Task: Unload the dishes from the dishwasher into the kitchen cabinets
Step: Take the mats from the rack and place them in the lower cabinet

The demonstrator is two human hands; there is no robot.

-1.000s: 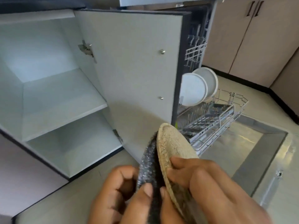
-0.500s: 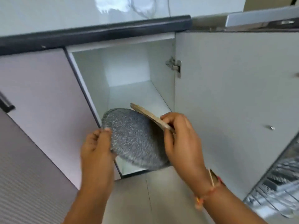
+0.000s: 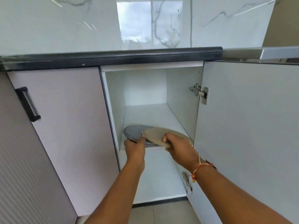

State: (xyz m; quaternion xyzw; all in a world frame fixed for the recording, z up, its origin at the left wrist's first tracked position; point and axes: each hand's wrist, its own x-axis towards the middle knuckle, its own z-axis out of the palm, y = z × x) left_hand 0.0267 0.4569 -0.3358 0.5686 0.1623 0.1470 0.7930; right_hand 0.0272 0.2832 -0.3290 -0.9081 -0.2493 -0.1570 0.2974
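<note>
Both arms reach into open cabinet [image 3: 111,101]. Left hand [image 3: 135,148]: fingers curled on grey plate [image 3: 135,133] near rim. Right hand [image 3: 178,147]: thumb on top, pinching beige plate [image 3: 161,133]. Plates: 2, beige overlapping grey, at shelf [image 3: 152,113] front edge. Hands: 2.

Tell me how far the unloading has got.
Done: the cabinet door stands open, and two plates are at the shelf. In hand: the left hand holds the grey plate and the right hand the beige plate, overlapping at the shelf's front edge, neither released. Left: letting them go; the dishwasher is out of view, so what remains there cannot be told.
</note>
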